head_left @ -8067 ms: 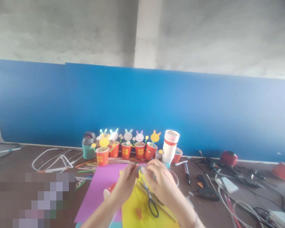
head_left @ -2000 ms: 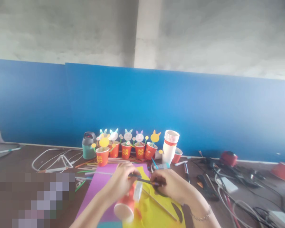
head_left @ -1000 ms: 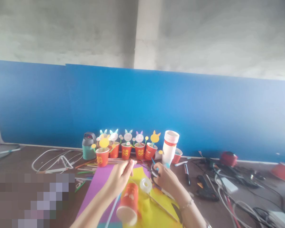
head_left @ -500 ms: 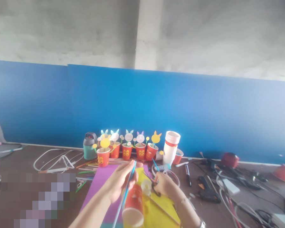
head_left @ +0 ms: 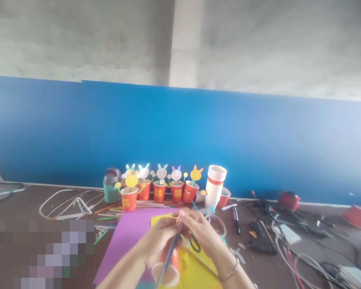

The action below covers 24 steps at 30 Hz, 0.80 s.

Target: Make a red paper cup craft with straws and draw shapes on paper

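Observation:
My left hand is closed on a blue straw that slants up from the bottom edge. A red paper cup lies on its side under that hand, mouth towards me. My right hand meets the left one, its fingertips pinched at the straw's upper end. Both hands hover over a yellow sheet that lies on a purple sheet. Black-handled scissors rest on the yellow sheet just under my right hand.
A row of red cups with paper bunny heads lines the blue wall, with a green jar to their left and a stack of cups to their right. A marker, a glue gun and tangled cables fill the right; white cord lies left.
My right hand left the scissors on the yellow sheet and came over to the straw's tip. The straw and cup dropped lower and nearer to me.

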{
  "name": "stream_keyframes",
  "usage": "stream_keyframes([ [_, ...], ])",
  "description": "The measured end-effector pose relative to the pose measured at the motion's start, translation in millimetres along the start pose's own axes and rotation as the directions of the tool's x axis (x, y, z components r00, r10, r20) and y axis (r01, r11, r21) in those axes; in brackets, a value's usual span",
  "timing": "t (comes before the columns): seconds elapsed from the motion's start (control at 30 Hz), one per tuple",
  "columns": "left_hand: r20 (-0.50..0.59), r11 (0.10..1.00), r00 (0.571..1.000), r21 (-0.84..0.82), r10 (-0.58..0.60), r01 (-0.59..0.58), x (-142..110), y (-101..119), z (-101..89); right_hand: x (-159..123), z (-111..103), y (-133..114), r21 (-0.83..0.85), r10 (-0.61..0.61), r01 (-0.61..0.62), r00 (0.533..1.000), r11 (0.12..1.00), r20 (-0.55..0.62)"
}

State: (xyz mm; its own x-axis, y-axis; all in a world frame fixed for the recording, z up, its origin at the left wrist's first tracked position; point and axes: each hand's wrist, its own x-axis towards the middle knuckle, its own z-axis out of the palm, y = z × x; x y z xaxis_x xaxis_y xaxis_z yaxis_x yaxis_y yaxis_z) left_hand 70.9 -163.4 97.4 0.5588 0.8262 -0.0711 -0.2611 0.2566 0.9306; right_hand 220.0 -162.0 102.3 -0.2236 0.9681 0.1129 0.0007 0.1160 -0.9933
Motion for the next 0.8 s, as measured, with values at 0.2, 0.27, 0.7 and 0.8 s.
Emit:
stream_keyframes([
  [0.2,0.052,0.992,0.995,-0.082,-0.087,0.091,-4.2,6.8,7.3,-2.5,-6.0,-0.4,0.191,-0.04,0.021,0.995,0.981,0.096],
  [0.27,0.044,0.995,0.996,-0.058,-0.083,0.085,-3.9,5.7,6.5,-1.3,-8.4,-0.6,0.212,-0.054,0.036,0.995,0.977,0.082],
  [0.7,0.304,0.935,0.941,-0.267,-0.15,0.235,-1.2,0.3,-7.9,-1.4,-4.4,3.9,0.402,-0.105,0.032,0.981,0.915,0.161],
  [0.8,0.34,0.931,0.933,-0.289,-0.117,0.222,-2.0,-1.9,-4.9,-1.2,-0.4,4.7,0.431,-0.118,0.056,0.986,0.901,0.118],
])
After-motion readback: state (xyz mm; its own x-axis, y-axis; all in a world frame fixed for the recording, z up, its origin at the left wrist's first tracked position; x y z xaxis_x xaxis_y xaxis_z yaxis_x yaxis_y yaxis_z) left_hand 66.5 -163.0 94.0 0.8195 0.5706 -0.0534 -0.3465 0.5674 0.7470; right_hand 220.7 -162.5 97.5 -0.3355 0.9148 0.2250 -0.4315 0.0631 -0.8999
